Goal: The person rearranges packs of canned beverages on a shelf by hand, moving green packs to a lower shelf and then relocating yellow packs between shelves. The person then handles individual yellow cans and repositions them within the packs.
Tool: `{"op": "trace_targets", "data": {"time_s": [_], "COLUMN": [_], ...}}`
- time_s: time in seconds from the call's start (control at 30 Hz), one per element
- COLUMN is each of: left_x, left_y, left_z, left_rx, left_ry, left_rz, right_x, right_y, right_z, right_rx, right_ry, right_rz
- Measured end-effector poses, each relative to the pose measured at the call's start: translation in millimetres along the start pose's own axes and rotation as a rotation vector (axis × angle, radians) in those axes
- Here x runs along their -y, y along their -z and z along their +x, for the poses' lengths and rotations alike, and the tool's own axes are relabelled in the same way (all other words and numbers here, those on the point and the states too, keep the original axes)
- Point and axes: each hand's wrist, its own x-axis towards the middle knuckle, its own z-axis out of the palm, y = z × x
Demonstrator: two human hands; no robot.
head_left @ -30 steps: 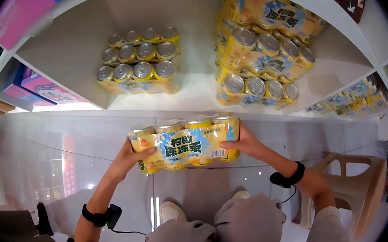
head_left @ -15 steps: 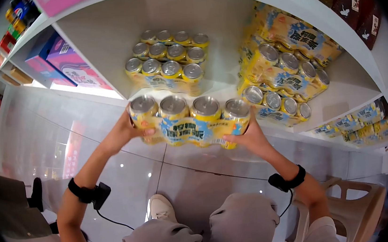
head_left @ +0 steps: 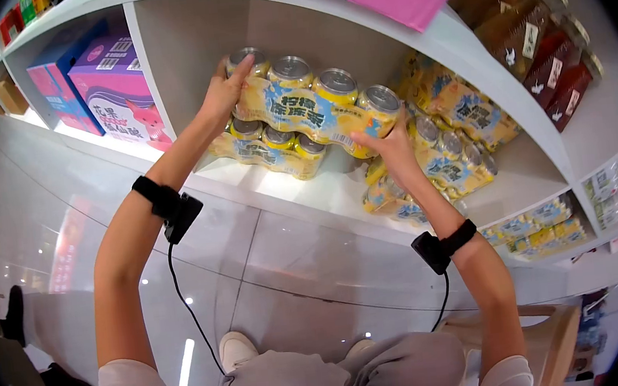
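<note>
A shrink-wrapped pack of yellow and blue cans (head_left: 308, 110) is held between my two hands, tilted down to the right, above the shelf. My left hand (head_left: 227, 92) grips its left end, with a finger over the can top. At its right end my right hand (head_left: 392, 143) is closed on the wrapping. Beneath the held pack, another can pack (head_left: 263, 152) sits on the shelf, its back part hidden. More can packs (head_left: 456, 159) are stacked on the shelf right of my right hand.
Pink and purple boxes (head_left: 114, 93) fill the compartment to the left, past a white divider (head_left: 151, 66). Dark bottles (head_left: 534, 41) stand at the upper right. A beige stool (head_left: 558, 340) is at the lower right. Another person's legs (head_left: 9, 352) show at the left edge.
Both hands have lifted the pack up and forward, from in front of the shelf to over the cans standing there. The view has shifted, and more of the boxes at left shows.
</note>
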Motion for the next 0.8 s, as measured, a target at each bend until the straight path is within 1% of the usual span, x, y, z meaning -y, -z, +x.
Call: {"op": "trace_targets", "data": {"time_s": [0.03,0.1,0.17,0.2,0.3,0.4,0.5,0.7,0.8], "left_x": [1.3,4.5,11.6,14.6,25.3,37.2,42.8,38.2,33.3], "left_y": [0.4,6.4,11.8,12.9,15.9,20.3,23.0,27.4,23.8], "left_z": [7.2,24.2,41.5,46.4,57.3,64.0,66.4,66.0,60.9], "left_rx": [-0.041,-0.052,-0.083,-0.062,-0.085,-0.103,-0.165,-0.11,-0.163], "left_ry": [-0.006,0.012,0.002,-0.016,-0.046,-0.005,0.004,0.007,-0.002], "left_rz": [-0.012,0.03,0.115,0.107,0.162,0.197,0.21,0.253,0.241], "right_x": [-5.8,-9.3,-8.8,-9.0,-21.6,-42.1,-46.0,-55.3,-47.3], "right_y": [-1.0,-5.7,-10.6,-13.4,-26.7,-38.1,-43.1,-49.2,-43.0], "right_z": [12.1,35.4,50.3,53.6,62.9,68.9,72.9,77.6,77.5], "right_rx": [0.033,0.096,0.103,0.1,0.051,0.035,0.068,0.078,0.129], "right_ry": [0.038,0.113,0.03,-0.008,-0.011,0.035,0.009,0.029,0.011], "right_rz": [0.027,0.097,0.083,0.085,0.08,0.133,0.209,0.153,0.174]}}
